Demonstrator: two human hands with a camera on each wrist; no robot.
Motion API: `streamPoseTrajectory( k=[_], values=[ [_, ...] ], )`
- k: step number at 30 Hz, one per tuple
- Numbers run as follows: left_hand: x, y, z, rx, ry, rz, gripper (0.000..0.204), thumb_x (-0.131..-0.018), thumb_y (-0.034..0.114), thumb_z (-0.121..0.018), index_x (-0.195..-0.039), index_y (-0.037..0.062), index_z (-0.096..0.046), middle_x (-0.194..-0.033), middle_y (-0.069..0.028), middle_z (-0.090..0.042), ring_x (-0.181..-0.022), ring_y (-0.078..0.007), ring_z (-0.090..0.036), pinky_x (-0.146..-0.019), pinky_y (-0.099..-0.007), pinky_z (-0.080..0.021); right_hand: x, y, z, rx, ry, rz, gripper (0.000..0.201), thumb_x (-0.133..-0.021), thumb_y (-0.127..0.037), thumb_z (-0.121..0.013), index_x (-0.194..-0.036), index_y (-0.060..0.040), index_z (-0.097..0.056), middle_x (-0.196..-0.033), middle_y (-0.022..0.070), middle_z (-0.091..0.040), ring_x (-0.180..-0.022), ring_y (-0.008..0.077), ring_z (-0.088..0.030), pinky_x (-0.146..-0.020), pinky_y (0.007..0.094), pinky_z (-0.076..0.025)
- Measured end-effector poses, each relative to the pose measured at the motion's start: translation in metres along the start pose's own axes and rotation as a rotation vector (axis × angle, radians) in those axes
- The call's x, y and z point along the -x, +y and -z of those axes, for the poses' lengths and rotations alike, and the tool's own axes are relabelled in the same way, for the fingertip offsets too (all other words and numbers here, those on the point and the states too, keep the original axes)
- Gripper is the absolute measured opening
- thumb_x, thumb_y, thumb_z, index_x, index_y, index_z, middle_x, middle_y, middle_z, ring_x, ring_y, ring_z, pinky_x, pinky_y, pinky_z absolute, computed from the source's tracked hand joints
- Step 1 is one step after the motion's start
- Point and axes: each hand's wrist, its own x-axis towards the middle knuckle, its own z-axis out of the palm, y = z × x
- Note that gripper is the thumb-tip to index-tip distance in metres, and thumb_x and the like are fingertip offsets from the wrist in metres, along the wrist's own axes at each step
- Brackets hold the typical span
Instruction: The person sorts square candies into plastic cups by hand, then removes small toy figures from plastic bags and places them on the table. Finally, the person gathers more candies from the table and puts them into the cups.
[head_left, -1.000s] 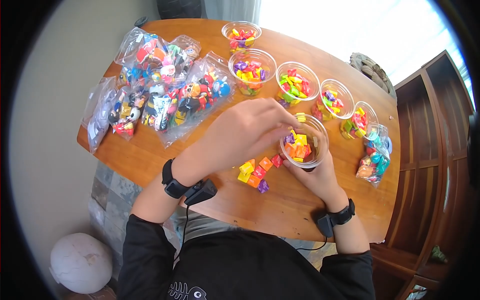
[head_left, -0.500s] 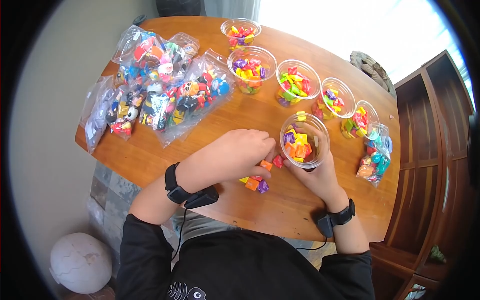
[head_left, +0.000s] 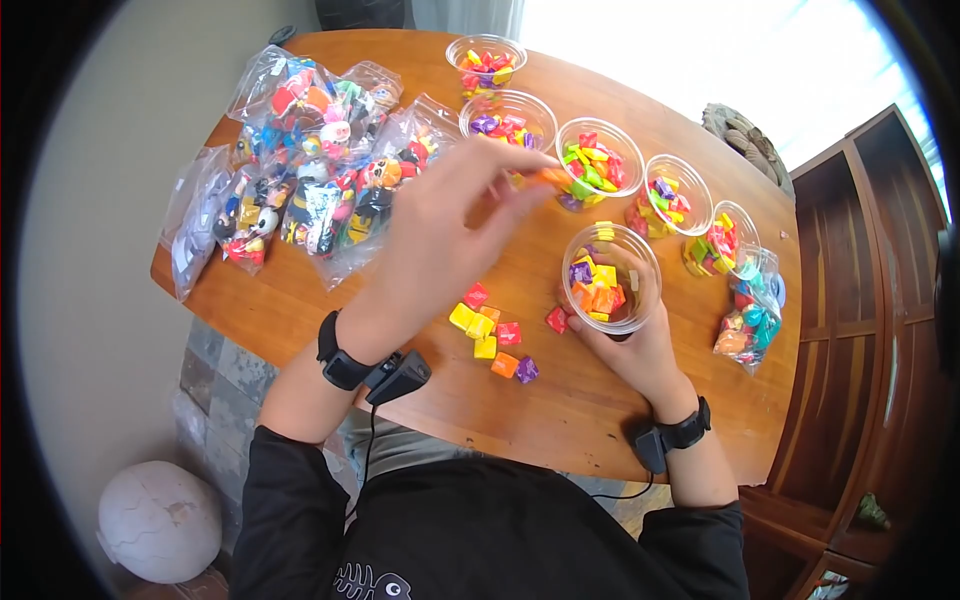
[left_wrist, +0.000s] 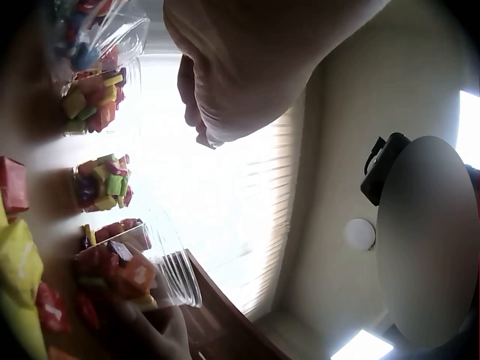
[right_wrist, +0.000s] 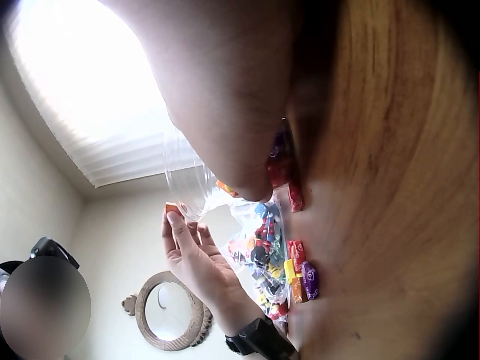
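While your left hand [head_left: 455, 220] is hovering above the wooden table [head_left: 470, 410], its thumb and forefinger are pinching an orange candy [head_left: 553, 176], with only that one piece filling the gap between them. In the right wrist view, its other fingers are bending loosely, holding nothing.

Your right hand [head_left: 642, 352] is curling around a clear cup [head_left: 575, 240], its fingers and thumb spreading just as wide as the wall. That cup is facing mouth upward, with yellow, orange, red and purple candies lying inside; whether its base is touching the table, you cannot tell.

The orange candy is hanging outside your cup, appearing up and to the left of its mouth in the head view. Below your left hand, loose candies [head_left: 485, 347] are lying in a cluster, and a red candy [head_left: 557, 319] is sitting just beside your right hand.

Farther off, five filled cups [head_left: 632, 148] are standing in an arc. Bags of toy figures [head_left: 320, 180] are lying to the left, and a smaller bag [head_left: 745, 325] is lying near the table's right edge.
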Motion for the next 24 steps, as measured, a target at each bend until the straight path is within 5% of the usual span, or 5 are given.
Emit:
streamPoseTrajectory(
  k=[5, 9, 11, 14, 24],
  values=[
    [0.008, 0.009, -0.018, 0.093, -0.136, -0.237, 0.016, -0.102, 0.002, -0.074, -0.118, 0.0056, -0.076, -0.103, -0.0091, -0.075, -0.095, -0.0268, -0.074, -0.086, -0.0376, -0.061, -0.003, -0.004, 0.000, 0.032, 0.006, 0.046, 0.086, -0.082, -0.004, -0.095, -0.153, -0.0044, -0.048, -0.151, 0.0182, -0.059, -0.139, 0.0314, -0.063, -0.117, 0.0417, -0.052],
    [0.008, -0.006, -0.004, 0.080, -0.284, -0.067, 0.015, -0.103, 0.005, -0.072, -0.118, 0.0064, -0.075, -0.106, -0.0108, -0.075, -0.101, -0.0304, -0.073, -0.088, -0.0395, -0.060, -0.001, -0.006, 0.001, 0.062, -0.010, 0.042, 0.089, -0.082, -0.003, -0.094, -0.156, -0.0040, -0.044, -0.150, 0.0183, -0.060, -0.139, 0.0301, -0.063, -0.118, 0.0420, -0.052],
    [0.006, -0.010, 0.003, -0.004, -0.631, -0.032, 0.014, -0.103, 0.016, -0.075, -0.113, 0.0068, -0.073, -0.104, -0.0113, -0.074, -0.100, -0.0310, -0.073, -0.088, -0.0410, -0.059, 0.000, -0.005, 0.001, 0.053, -0.010, 0.036, 0.090, -0.082, -0.003, -0.094, -0.156, -0.0037, -0.043, -0.150, 0.0184, -0.060, -0.139, 0.0297, -0.063, -0.118, 0.0421, -0.052],
    [0.019, -0.015, -0.004, 0.029, -0.761, -0.118, 0.023, -0.099, 0.027, -0.080, -0.107, 0.0069, -0.072, -0.102, -0.0115, -0.073, -0.098, -0.0314, -0.072, -0.086, -0.0429, -0.058, 0.000, -0.001, -0.001, 0.035, -0.013, 0.043, 0.090, -0.083, -0.004, -0.094, -0.156, -0.0030, -0.043, -0.149, 0.0191, -0.060, -0.139, 0.0299, -0.063, -0.118, 0.0424, -0.052],
    [0.050, -0.010, -0.039, -0.176, -0.674, -0.080, 0.046, -0.084, 0.039, -0.090, -0.105, 0.0042, -0.068, -0.097, -0.0129, -0.068, -0.101, -0.0332, -0.069, -0.087, -0.0445, -0.054, 0.003, 0.004, -0.003, -0.078, 0.004, -0.044, 0.092, -0.086, -0.006, -0.094, -0.161, -0.0010, -0.042, -0.149, 0.0165, -0.062, -0.139, 0.0238, -0.061, -0.121, 0.0399, -0.048]
  ],
)
